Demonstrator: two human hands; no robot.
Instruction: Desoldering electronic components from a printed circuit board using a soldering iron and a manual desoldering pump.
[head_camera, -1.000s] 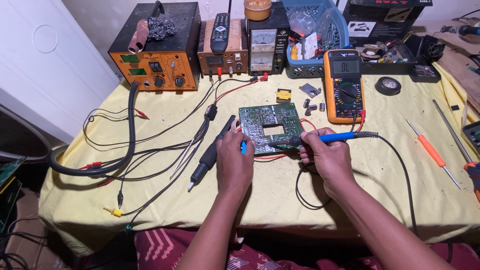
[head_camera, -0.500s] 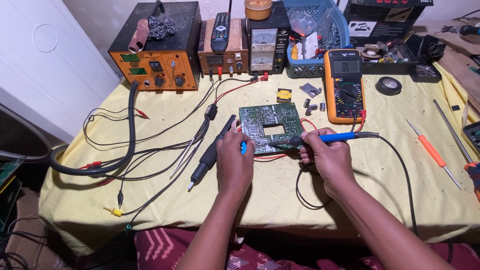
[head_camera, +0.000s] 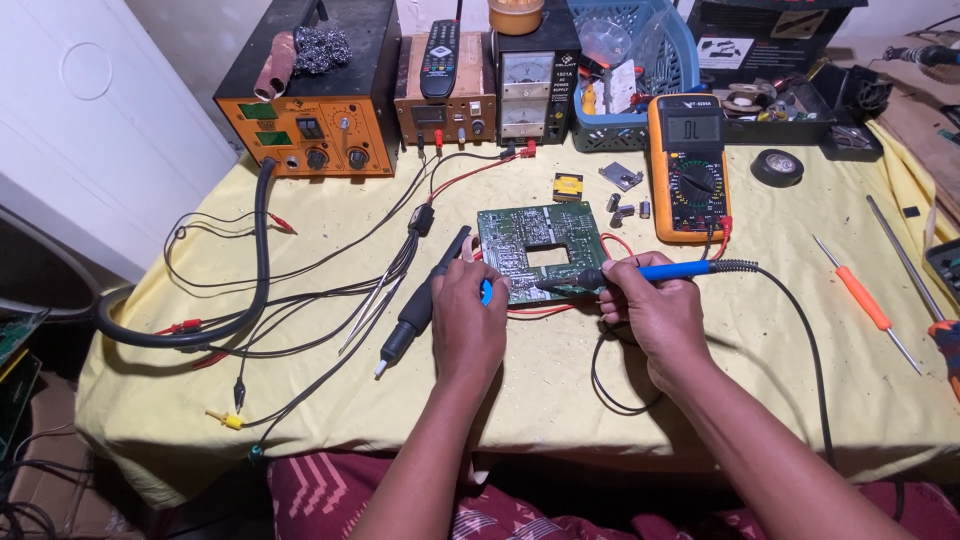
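Head cam: right hand (head_camera: 655, 318) clamped on blue iron (head_camera: 650, 272), long axis left-right, tip on board's (head_camera: 540, 250) near edge. Left hand (head_camera: 468, 325) closed on something blue at board's left edge, just as near.

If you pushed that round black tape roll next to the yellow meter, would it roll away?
Probably not. The black tape roll lies flat on the yellow cloth, so it would likely slide. It looks small and probably light. Stood on edge, it could well roll.
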